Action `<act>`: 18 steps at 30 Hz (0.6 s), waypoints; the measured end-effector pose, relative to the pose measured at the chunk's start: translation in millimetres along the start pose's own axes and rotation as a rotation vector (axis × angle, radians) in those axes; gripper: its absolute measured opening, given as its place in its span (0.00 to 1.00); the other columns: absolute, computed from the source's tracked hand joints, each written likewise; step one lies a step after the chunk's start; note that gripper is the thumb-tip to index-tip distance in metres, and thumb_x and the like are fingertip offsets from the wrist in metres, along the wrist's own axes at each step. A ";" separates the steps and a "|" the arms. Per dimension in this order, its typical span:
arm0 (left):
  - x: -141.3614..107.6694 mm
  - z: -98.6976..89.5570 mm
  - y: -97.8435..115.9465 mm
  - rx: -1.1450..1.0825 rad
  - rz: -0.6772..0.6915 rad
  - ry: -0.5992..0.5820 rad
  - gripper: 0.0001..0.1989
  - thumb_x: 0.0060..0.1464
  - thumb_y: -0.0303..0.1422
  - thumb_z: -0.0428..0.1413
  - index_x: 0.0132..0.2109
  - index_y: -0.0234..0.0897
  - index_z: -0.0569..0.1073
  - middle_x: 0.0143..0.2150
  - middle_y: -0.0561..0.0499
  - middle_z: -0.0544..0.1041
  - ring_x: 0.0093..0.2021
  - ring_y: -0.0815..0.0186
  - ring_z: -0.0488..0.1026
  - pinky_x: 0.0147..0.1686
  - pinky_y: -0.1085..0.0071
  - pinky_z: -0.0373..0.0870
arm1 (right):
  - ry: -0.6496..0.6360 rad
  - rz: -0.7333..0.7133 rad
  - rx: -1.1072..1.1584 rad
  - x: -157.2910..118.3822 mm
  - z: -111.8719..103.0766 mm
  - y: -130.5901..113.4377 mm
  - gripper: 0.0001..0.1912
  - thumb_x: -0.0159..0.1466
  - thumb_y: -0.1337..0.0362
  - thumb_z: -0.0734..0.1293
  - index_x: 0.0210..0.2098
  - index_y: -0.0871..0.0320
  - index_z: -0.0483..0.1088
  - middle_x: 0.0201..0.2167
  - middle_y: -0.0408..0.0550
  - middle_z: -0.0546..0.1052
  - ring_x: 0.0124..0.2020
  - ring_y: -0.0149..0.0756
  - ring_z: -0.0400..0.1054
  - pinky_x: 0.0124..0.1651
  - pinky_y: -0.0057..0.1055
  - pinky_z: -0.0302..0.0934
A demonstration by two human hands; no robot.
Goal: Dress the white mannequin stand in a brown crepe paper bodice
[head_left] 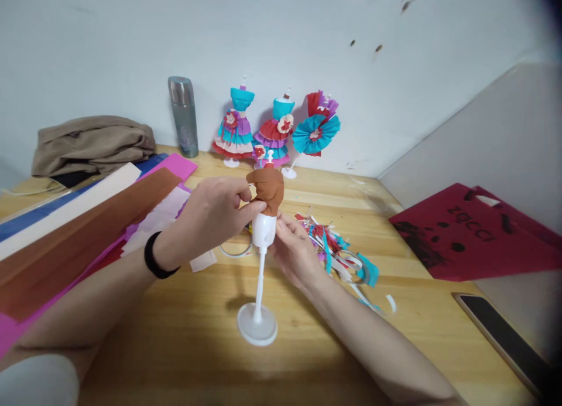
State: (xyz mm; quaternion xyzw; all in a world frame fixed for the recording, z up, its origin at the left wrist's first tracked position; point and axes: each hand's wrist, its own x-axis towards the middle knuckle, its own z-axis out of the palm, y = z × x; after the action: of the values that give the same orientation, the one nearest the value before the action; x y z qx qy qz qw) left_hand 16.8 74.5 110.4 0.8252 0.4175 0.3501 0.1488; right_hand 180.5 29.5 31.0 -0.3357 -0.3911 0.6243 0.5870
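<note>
Between my hands stands a small white dress form [264, 229], held slightly tilted with its round base lifted toward me. Brown crepe paper [271, 189] wraps its upper part. My left hand [215, 210], with a black band at the wrist, pinches the brown paper on the left side with thumb and index finger. Around the lower right of the torso, my right hand [296, 248] grips the dress form; some of its fingers are hidden behind it.
Three dress forms in colourful paper dresses [237, 125] stand by the wall beside a thermos [183, 118]. Folded crepe paper sheets [83, 224] and brown cloth [94, 143] lie left. Paper scraps [338, 256], a red bag [474, 230] and a phone [496, 335] are right.
</note>
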 end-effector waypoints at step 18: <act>-1.1 18.6 -0.4 -0.510 -0.075 -0.007 0.11 0.51 0.29 0.53 0.23 0.35 0.72 0.22 0.52 0.75 0.25 0.69 0.70 0.24 0.75 0.66 | 0.175 -0.319 -0.289 1.7 -6.5 -2.7 0.16 0.58 0.51 0.73 0.39 0.55 0.73 0.26 0.41 0.73 0.24 0.29 0.63 0.27 0.27 0.62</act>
State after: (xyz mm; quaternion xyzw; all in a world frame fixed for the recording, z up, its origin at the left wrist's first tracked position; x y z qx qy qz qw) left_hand 29.2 74.7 96.5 0.7462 0.3457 0.4355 0.3662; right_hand 187.3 31.9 30.4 -0.4030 -0.4720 0.4298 0.6558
